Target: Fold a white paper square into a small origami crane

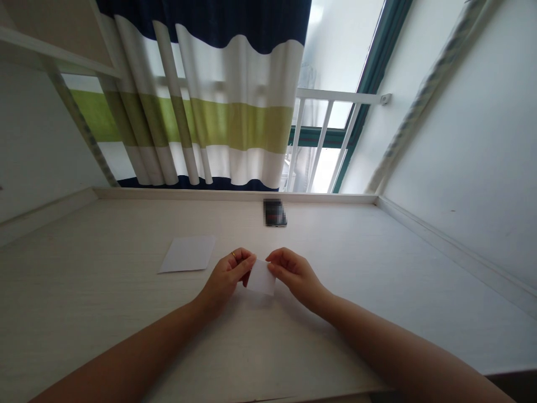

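My left hand [229,275] and my right hand [293,273] meet over the middle of the pale desk [377,280]. Between them they pinch a small folded white paper [260,278], each hand gripping one side with thumb and fingers closed. The paper is held just above the desktop, tilted toward me. A ring shows on a finger of my left hand. A flat white sheet of paper [187,253] lies on the desk to the left of my left hand.
A dark phone [275,212] lies at the back of the desk near the window sill. A striped curtain [210,101] hangs behind, with a white window rail [331,129] to its right. Walls close in both sides.
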`<move>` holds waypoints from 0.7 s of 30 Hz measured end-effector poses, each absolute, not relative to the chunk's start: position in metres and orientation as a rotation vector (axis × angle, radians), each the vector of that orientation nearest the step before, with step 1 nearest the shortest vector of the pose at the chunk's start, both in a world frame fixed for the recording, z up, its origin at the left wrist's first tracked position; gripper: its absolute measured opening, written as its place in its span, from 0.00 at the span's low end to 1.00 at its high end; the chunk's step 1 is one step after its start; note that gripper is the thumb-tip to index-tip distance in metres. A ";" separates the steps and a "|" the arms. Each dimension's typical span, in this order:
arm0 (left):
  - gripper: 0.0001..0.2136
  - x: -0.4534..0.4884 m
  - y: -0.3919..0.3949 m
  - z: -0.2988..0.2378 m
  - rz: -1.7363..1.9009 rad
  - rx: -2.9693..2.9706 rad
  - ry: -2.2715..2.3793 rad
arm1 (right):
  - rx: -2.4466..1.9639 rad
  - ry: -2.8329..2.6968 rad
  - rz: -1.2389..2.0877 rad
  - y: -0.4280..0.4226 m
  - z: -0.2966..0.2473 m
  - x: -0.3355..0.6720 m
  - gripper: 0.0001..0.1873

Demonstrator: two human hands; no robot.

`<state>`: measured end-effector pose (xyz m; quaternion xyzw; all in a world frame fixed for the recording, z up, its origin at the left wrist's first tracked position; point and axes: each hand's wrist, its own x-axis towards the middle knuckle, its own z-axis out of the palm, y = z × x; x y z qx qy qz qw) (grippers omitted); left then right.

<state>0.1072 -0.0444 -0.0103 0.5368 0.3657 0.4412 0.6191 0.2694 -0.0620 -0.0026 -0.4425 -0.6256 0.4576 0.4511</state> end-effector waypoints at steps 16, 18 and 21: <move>0.15 0.104 -0.047 -0.010 0.918 1.205 0.691 | -0.816 -1.057 1.692 -0.056 -0.004 0.274 0.11; 0.14 0.103 -0.047 -0.009 0.906 1.213 0.690 | -0.831 -1.044 1.714 -0.055 -0.004 0.275 0.11; 0.11 0.102 -0.047 -0.009 0.906 1.229 0.706 | -0.855 -1.072 1.727 -0.055 -0.004 0.275 0.11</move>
